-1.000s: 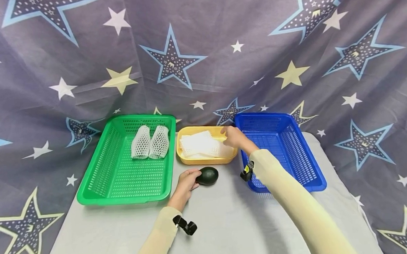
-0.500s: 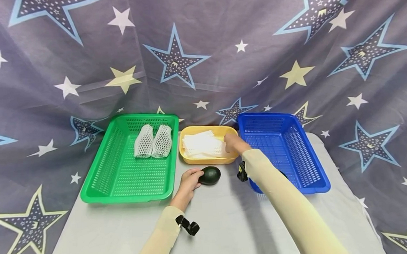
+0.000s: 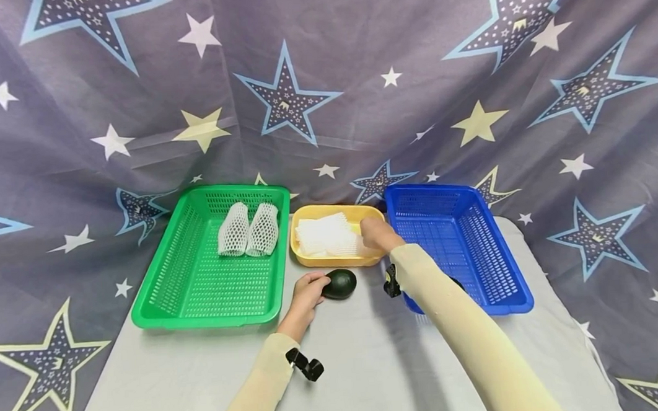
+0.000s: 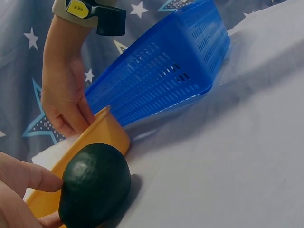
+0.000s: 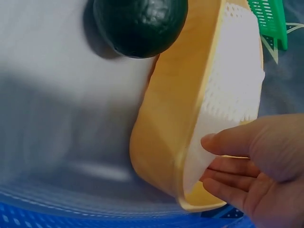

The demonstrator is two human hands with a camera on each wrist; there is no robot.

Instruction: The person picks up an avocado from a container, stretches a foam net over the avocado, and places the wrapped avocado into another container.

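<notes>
On the table, a dark green avocado point(image 3: 339, 284) lies in front of the yellow basket point(image 3: 300, 263). My left hand point(image 3: 307, 293) holds it by its left end, thumb and fingers on either side point(image 4: 31, 183). My right hand point(image 3: 379, 234) reaches down into the right end of the yellow basket. There it pinches the end of a white foam net sleeve point(image 5: 202, 137), with the thumb on the near face and the fingers behind. More white foam nets point(image 3: 325, 230) lie flat in a stack in the same basket.
A green basket point(image 3: 212, 323) stands at the left with two net-sleeved items point(image 3: 248, 231) in its back right corner. To the right is a blue basket point(image 3: 500, 271), partly behind my right forearm. A star-patterned curtain point(image 3: 324, 106) hangs behind the table point(image 3: 360, 365).
My right hand has lowered into the yellow basket, and its fingers have closed on the end of a foam net sleeve. The left hand keeps its hold on the avocado.
</notes>
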